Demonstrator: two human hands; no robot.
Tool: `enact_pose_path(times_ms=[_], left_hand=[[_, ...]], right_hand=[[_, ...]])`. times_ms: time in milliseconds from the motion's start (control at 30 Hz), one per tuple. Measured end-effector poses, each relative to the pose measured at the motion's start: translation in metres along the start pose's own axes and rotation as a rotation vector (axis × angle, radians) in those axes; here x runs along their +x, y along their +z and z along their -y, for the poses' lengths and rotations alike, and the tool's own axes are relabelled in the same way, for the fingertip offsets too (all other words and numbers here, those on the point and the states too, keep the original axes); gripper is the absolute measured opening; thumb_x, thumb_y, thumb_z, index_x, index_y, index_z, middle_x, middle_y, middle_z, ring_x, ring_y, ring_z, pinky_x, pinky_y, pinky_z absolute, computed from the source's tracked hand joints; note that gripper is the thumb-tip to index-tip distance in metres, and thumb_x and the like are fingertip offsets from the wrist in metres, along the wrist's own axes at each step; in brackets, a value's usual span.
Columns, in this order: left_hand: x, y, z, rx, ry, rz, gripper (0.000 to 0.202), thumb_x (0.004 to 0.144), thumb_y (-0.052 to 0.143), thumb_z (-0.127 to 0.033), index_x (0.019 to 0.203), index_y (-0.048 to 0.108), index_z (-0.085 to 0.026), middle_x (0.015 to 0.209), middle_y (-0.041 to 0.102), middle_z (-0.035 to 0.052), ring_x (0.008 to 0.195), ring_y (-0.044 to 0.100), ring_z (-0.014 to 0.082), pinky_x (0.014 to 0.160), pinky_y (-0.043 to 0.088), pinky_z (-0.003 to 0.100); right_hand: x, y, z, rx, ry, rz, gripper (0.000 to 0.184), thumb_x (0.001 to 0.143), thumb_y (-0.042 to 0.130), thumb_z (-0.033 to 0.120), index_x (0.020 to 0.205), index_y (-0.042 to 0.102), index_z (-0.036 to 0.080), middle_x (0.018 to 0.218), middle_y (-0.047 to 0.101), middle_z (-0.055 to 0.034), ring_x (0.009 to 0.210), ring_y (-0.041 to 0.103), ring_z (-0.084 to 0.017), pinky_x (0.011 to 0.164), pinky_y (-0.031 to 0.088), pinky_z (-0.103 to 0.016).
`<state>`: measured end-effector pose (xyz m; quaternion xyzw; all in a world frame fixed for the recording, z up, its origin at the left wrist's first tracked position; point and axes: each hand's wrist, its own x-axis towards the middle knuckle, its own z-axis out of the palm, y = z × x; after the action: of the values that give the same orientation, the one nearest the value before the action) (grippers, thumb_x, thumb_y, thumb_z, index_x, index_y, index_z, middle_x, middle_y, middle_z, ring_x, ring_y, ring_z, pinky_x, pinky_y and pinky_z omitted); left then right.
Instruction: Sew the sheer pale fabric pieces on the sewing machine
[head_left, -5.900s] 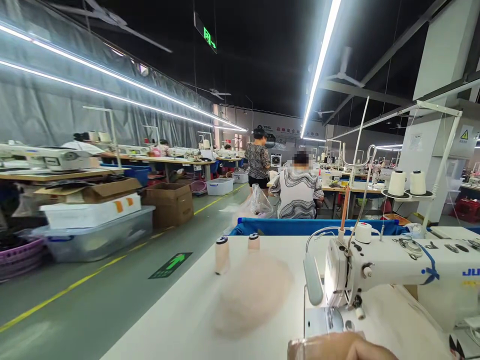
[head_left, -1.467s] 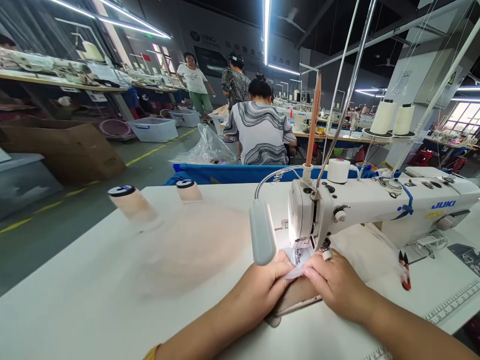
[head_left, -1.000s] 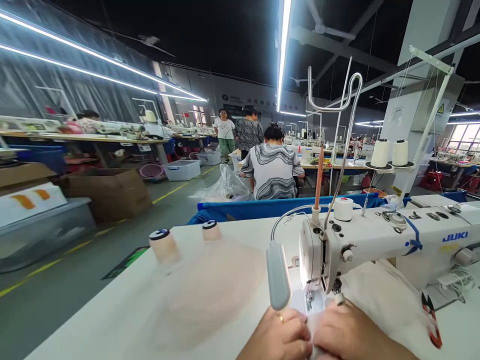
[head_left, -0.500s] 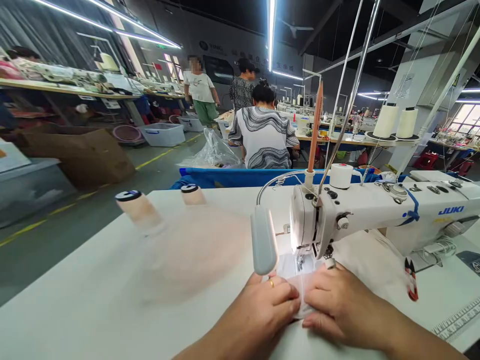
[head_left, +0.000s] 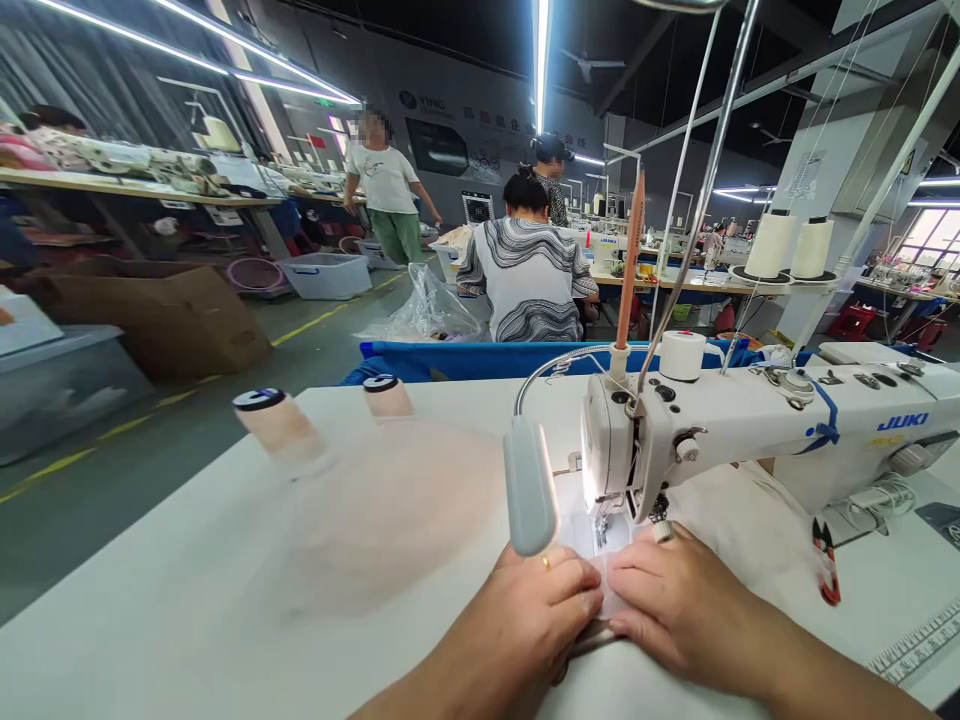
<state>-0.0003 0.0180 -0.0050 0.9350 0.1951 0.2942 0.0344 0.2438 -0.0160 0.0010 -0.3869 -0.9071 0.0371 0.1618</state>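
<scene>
Right hand (head_left: 686,605) slightly nearer metal presser foot (head_left: 602,532), on sheer cloth (head_left: 609,570)

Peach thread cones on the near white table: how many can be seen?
2. The nearer cone stands close to the table's left edge; the farther cone is near the back edge. Others could be hidden behind the sewing machine.

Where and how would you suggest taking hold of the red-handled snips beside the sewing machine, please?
I would take the snips by the red handle, coming from the person's near side and from above. The handle end lies toward the person, while the dark blades are spread and point away, so this approach should keep fingers off the tips.
</scene>
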Motion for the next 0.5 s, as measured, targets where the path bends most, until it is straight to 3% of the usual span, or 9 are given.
enact_pose_path(times_ms=[300, 500], left_hand=[[0.0001, -0.0034, 0.0001, -0.002, -0.001, 0.038, 0.028, 0.098, 0.052, -0.002, 0.092, 0.069, -0.023, 0.087, 0.076, 0.0013, 0.078, 0.070, 0.0200, 0.080, 0.047, 0.037], [0.0002, -0.0021, 0.0043, -0.017, -0.024, 0.011, 0.026, 0.099, 0.052, -0.007, 0.093, 0.072, -0.022, 0.088, 0.077, 0.0045, 0.078, 0.071, 0.0215, 0.081, 0.052, 0.039]], right_hand=[[0.0006, 0.0013, -0.0006, -0.004, 0.009, 0.001, 0.019, 0.108, 0.067, 0.032, 0.093, 0.064, 0.021, 0.102, 0.075, -0.0040, 0.096, 0.066, -0.025, 0.086, 0.050, -0.041], [0.0038, 0.0020, -0.0015, 0.016, 0.058, -0.012, 0.016, 0.107, 0.065, 0.029, 0.093, 0.062, 0.022, 0.095, 0.073, -0.0047, 0.093, 0.065, -0.026, 0.083, 0.052, -0.039]])
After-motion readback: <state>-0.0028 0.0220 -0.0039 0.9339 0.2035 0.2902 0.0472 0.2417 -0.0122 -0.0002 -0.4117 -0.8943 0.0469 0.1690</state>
